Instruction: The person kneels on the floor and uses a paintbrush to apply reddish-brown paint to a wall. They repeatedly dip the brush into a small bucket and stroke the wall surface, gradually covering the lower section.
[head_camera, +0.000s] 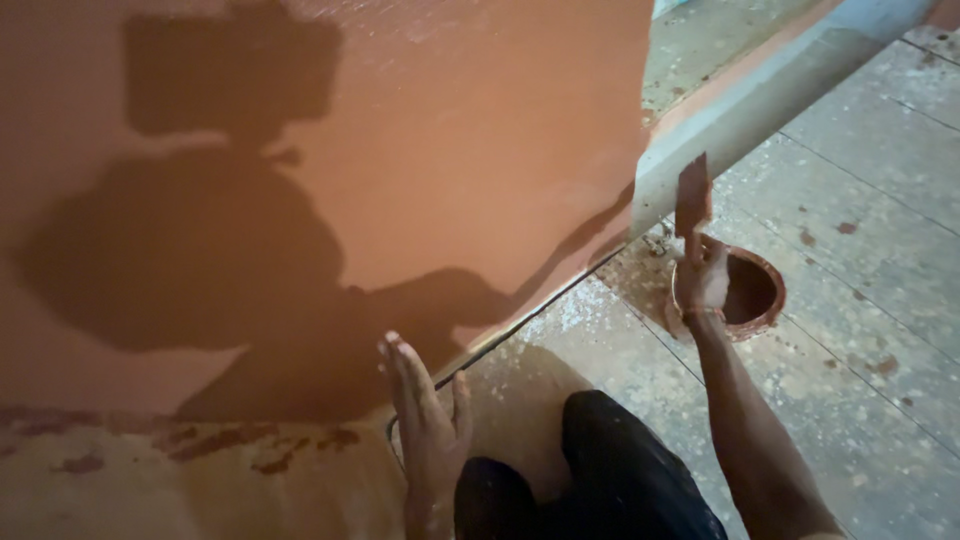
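Observation:
My right hand (704, 278) grips a flat paintbrush (692, 198) by its handle, bristles pointing up and coated in reddish-brown paint. It is held just over the left rim of a round paint tin (762, 290) that stands on the tiled floor. My left hand (428, 420) is flat and open, fingers together, resting against the lower part of the reddish-brown painted wall (450, 130). My shadow falls across that wall.
An unpainted pale band (200, 490) with paint smears runs along the wall's base. Paint-spattered floor tiles (880, 200) spread to the right. My knee in dark trousers (610, 470) is bent near the wall. A pale skirting strip (760, 90) continues beyond the painted part.

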